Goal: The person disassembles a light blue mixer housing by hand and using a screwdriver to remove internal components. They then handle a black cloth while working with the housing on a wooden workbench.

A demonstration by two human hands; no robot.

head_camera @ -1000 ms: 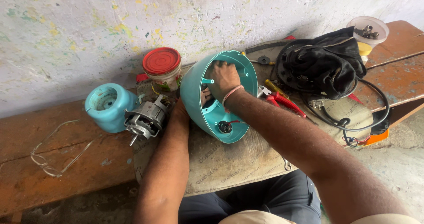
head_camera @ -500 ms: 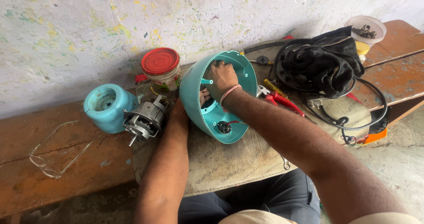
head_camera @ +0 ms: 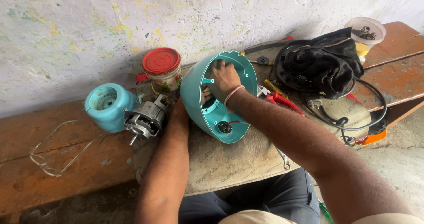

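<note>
A teal plastic housing point(head_camera: 198, 96), bowl-shaped and tipped on its side with its open mouth toward the camera, lies on a worn sack point(head_camera: 229, 158) spread over the wooden bench point(head_camera: 66, 162). The right hand point(head_camera: 223, 79) reaches inside it, fingers curled against the inner wall, while the left hand point(head_camera: 180, 109) steadies its outer side, its grip hidden. Just behind stands a jar point(head_camera: 164, 76) with a round red lid and green-patterned label, a bare motor point(head_camera: 143, 118) and small teal cap point(head_camera: 108, 105) to its left.

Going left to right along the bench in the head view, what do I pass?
Eyeglasses → small teal cap → electric motor → red-lidded jar → teal housing with the right hand inside → red-handled pliers → black bag → clear plastic bowl.
</note>
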